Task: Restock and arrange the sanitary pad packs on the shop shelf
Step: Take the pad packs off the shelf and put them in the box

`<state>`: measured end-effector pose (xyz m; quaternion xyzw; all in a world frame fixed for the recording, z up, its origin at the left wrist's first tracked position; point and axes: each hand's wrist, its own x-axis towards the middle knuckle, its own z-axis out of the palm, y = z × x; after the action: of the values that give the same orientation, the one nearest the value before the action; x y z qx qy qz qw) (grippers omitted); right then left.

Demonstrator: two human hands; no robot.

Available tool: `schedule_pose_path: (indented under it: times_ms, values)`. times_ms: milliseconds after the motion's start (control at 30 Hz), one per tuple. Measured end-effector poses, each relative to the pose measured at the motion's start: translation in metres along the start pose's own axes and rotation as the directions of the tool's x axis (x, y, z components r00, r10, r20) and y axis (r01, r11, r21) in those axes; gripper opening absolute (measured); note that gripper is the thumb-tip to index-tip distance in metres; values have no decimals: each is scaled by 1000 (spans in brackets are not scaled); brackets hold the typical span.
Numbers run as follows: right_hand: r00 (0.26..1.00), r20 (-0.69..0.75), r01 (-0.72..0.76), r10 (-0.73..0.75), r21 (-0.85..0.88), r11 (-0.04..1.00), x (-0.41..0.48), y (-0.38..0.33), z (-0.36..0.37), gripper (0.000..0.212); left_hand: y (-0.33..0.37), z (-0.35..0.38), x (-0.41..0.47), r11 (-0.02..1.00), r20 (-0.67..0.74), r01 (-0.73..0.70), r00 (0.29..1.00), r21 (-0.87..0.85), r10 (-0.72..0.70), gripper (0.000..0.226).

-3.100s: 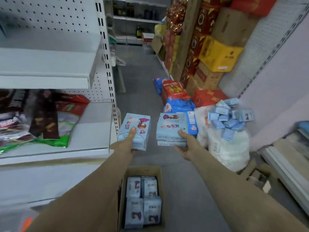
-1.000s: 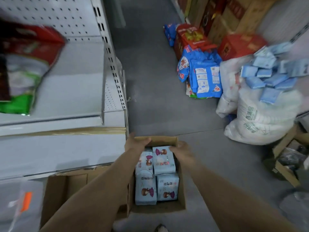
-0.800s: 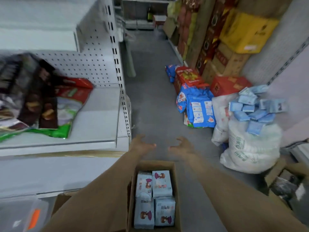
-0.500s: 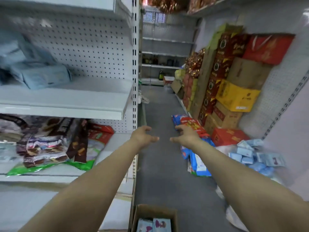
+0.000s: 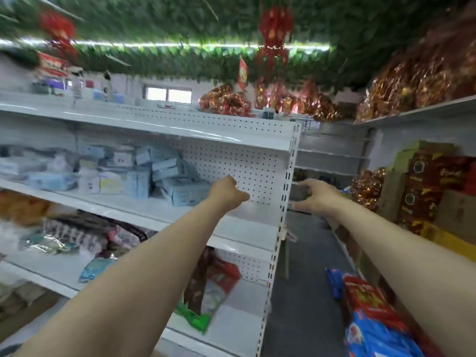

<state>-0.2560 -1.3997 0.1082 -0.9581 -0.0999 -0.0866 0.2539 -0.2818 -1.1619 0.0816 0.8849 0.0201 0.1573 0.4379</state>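
Observation:
Pale blue sanitary pad packs [image 5: 164,181] lie piled on a white shop shelf [image 5: 247,228], left of its bare right end. My left hand [image 5: 228,193] is raised in front of that bare stretch, fingers loosely curled, holding nothing. My right hand [image 5: 318,197] hovers beyond the shelf's right upright, fingers spread and empty. Both arms reach forward. The carton of packs on the floor is out of view.
The shelf below holds dark and red snack bags [image 5: 208,282]. A grey aisle floor [image 5: 304,292] runs ahead on the right. Red and blue packs [image 5: 371,318] and stacked cartons [image 5: 427,191] line the right wall. Foil-wrapped goods sit on the top shelves.
My view has swung up from the carton on the floor to the upper shelves. Both empty hands have risen to the level of the pad shelf.

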Motion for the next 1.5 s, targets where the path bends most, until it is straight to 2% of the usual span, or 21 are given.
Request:
schedule_pose_path:
  times_ms: [33, 100, 267, 367, 433, 500, 567, 633, 733, 833, 933, 1033, 1100, 1233, 1400, 1500]
  values:
    - [1000, -4, 12, -12, -1, 1000, 7, -10, 3, 78, -6, -15, 5, 1000, -20, 6, 1000, 2, -6, 54]
    - [1000, -17, 22, -21, 36, 999, 24, -32, 13, 79, -22, -42, 19, 999, -79, 42, 996, -19, -44, 21]
    - [1000, 4, -6, 6, 135, 991, 68, -81, 55, 74, -77, -95, 65, 990, -95, 129, 986, -62, -134, 30]
    - [1000, 19, -27, 25, 163, 986, 95, -106, 88, 71, -111, -121, 93, 983, -86, 175, 980, -58, -180, 59]
    - [999, 22, -51, 48, 183, 982, 113, -122, 111, 70, -135, -135, 114, 980, -75, 192, 978, -55, -195, 52]
    - [997, 28, -78, 74, 194, 978, 131, -137, 132, 71, -161, -146, 137, 977, -84, 210, 973, -41, -213, 28]
    - [994, 34, -106, 101, 207, 973, 146, -153, 150, 71, -185, -157, 158, 978, -82, 203, 975, -48, -206, 32]
    - [992, 22, -126, 124, 217, 968, 160, -167, 166, 70, -203, -166, 176, 984, -82, 167, 982, -59, -171, 21]
    - [985, 17, -172, 173, 219, 960, 181, -185, 190, 70, -226, -174, 204, 983, -52, 128, 989, -132, -136, 38]
    - [972, 11, -229, 237, 307, 924, 200, -201, 212, 73, -235, -177, 229, 974, -34, 142, 988, -177, -150, 52]
    - [951, 15, -285, 310, 433, 855, 214, -209, 230, 72, -242, -172, 260, 958, 23, 193, 981, -212, -193, 75]
    - [925, 24, -344, 380, 481, 806, 222, -211, 245, 75, -247, -163, 286, 937, 60, 278, 960, -212, -272, 99]
    - [908, 27, -376, 418, 491, 786, 230, -209, 252, 78, -250, -154, 300, 920, 59, 316, 949, -233, -311, 101]
    - [879, 27, -418, 475, 523, 743, 244, -207, 262, 80, -260, -140, 318, 879, -35, 276, 949, -389, -314, 99]
    - [853, 68, -453, 518, 593, 666, 257, -206, 275, 72, -263, -131, 330, 879, -80, 238, 952, -413, -295, 99]
    - [833, 115, -471, 541, 661, 584, 263, -208, 279, 66, -256, -129, 331, 864, -77, 277, 938, -421, -338, 101]
